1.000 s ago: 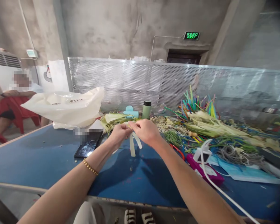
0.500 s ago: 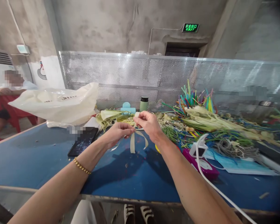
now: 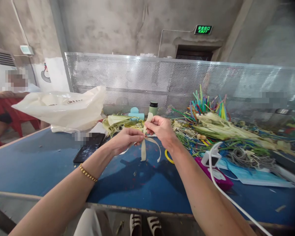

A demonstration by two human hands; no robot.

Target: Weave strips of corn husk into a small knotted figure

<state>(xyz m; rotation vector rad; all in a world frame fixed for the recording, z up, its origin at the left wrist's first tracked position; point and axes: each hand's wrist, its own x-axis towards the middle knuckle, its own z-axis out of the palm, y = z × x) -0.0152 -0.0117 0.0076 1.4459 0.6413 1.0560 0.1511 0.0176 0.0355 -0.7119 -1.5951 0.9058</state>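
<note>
Pale corn husk strips (image 3: pixel 143 151) hang from between my two hands, above the blue table. My left hand (image 3: pixel 127 139) pinches the strips where they meet, its thumb and fingers closed. Close beside it, my right hand (image 3: pixel 160 129) is closed too, gripping a wider pale husk piece that sticks up past the fingertips. One narrow strip curves down below my right hand. The exact joint between the strips is hidden behind my fingers. Behind my hands lies a heap of husks (image 3: pixel 215 126) on the table.
A black tablet (image 3: pixel 88 150) and a large white plastic bag (image 3: pixel 64 109) are at the left. A purple power strip (image 3: pixel 217 177) with a white charger and cable lies right, near a blue face mask (image 3: pixel 258 177). A green bottle (image 3: pixel 153 109) stands behind. A person (image 3: pixel 16 85) sits far left.
The husk piece at my right fingertips now stands more upright and shows more length. The hanging strips have swung slightly. The whole view has shifted a little.
</note>
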